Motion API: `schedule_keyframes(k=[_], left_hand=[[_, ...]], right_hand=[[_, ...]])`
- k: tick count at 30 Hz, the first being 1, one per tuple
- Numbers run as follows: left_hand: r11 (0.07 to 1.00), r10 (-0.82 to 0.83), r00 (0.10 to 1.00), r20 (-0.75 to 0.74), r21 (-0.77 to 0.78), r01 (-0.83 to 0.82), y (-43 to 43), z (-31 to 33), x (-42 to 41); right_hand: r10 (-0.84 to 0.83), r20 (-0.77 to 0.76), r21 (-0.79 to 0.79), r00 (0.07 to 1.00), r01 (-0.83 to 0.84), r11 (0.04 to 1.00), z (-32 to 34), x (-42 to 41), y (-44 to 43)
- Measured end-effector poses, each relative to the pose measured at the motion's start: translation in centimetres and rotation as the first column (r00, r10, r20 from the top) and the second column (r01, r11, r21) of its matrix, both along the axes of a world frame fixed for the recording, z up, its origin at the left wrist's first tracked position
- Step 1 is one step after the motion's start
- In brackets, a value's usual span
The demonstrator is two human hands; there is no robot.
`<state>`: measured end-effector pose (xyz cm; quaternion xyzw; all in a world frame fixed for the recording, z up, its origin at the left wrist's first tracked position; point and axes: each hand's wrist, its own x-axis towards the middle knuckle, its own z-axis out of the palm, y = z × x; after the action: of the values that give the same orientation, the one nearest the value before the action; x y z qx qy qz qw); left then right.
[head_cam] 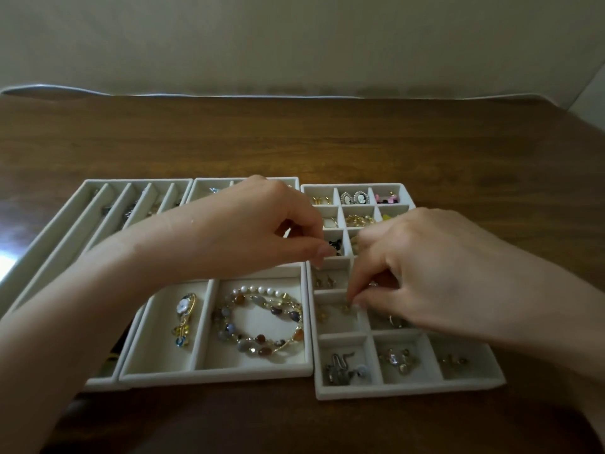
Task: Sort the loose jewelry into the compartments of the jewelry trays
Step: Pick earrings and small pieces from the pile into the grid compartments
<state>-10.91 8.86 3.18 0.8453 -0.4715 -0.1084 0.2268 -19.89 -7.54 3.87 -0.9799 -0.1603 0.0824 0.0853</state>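
The table carries several white trays, pushed together toward its near edge. The grid tray sits nearest the near right corner, and most of its small compartments already hold pieces. The right hand reaches down into a compartment in the left column, about midway along the tray. Its thumb and fingers are drawn together in what looks like a pinch on a small gold earring lying on the compartment floor. The left hand hovers over the tray's left wall with its fingers curled. Whether it holds anything between thumb and finger is too blurred to tell.

Left of the grid tray, toward the middle of the near edge, a two-part tray holds a beaded bracelet and a flower brooch.

The step in hand seems to be setting or straightening an earring in its cell. Sorting looks far along. The next move calls for a light, precise fingertip release, kept clear of the neighbouring pieces
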Motion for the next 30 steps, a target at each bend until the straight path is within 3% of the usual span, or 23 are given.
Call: schedule_keyframes(k=[5,12,16,26,30], left_hand=[[1.000,0.011,1.000,-0.003,-0.012,-0.011,-0.1,-0.1,0.0],[1.000,0.015,1.000,0.012,-0.024,-0.015,-0.1,-0.1,-0.1],[0.999,0.024,1.000,0.020,-0.029,-0.023,-0.1,-0.1,-0.1],[0.999,0.024,0.999,0.024,-0.031,-0.023,-0.1,0.1,-0.3],[0.999,0.028,0.999,0.028,-0.026,-0.027,-0.2,0.0,-0.3]], right_hand=[[0.031,-0.030,-0.012,0.999,-0.031,0.999,-0.2,-0.1,0.1],[0.023,-0.148,0.143,0.989,-0.002,0.990,-0.1,0.5,0.0],[-0.007,-0.140,0.214,0.990,0.037,0.976,0.1,0.8,-0.5],[0.005,-0.052,0.029,0.999,-0.003,1.000,-0.8,0.6,0.5],[-0.002,-0.052,0.117,0.999,0.008,0.993,-0.4,0.7,0.2]])
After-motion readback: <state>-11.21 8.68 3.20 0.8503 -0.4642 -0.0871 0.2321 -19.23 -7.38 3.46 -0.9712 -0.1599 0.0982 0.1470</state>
